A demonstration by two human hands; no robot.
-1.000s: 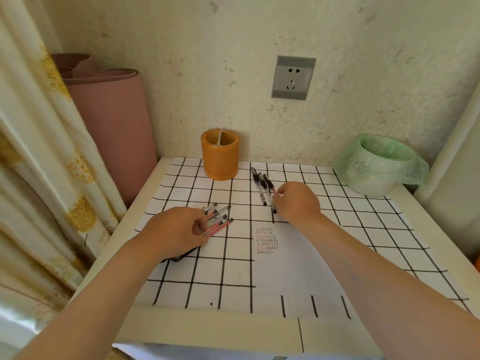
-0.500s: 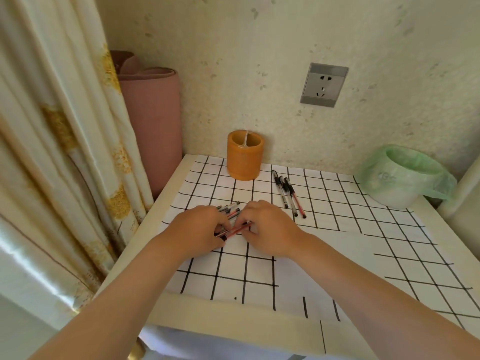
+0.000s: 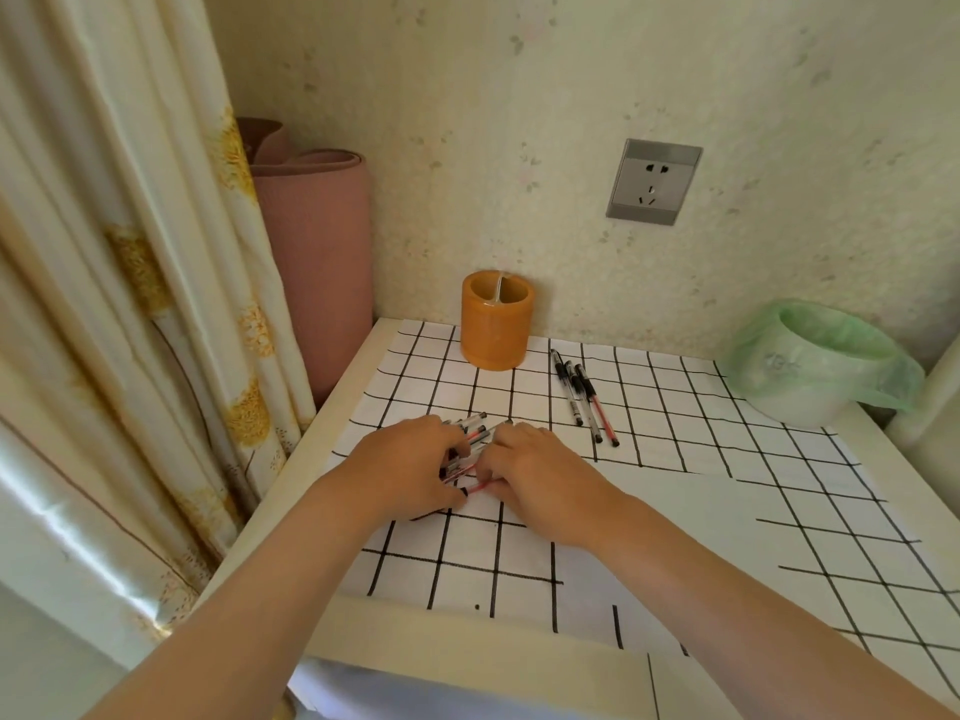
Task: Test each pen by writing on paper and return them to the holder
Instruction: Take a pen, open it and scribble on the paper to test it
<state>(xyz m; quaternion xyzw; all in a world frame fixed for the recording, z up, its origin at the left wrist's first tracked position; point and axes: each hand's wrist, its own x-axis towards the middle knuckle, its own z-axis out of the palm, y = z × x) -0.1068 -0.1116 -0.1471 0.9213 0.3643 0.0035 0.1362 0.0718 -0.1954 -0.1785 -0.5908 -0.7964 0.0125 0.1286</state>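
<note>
A bundle of several pens lies on the checked tablecloth between both hands. My left hand curls over the bundle's left side and grips it. My right hand meets it from the right, its fingers pinching the pens. Three more pens lie side by side further back on the cloth. The orange pen holder stands upright by the wall, with no pen showing above its rim. A white sheet of paper lies under my right forearm.
A bin lined with a green bag sits at the back right. A rolled pink mat leans in the corner beside a curtain on the left. A wall socket is above the table.
My right hand left the three pens at the back and came left to join my left hand on the bundle. The camera view shifted left.
</note>
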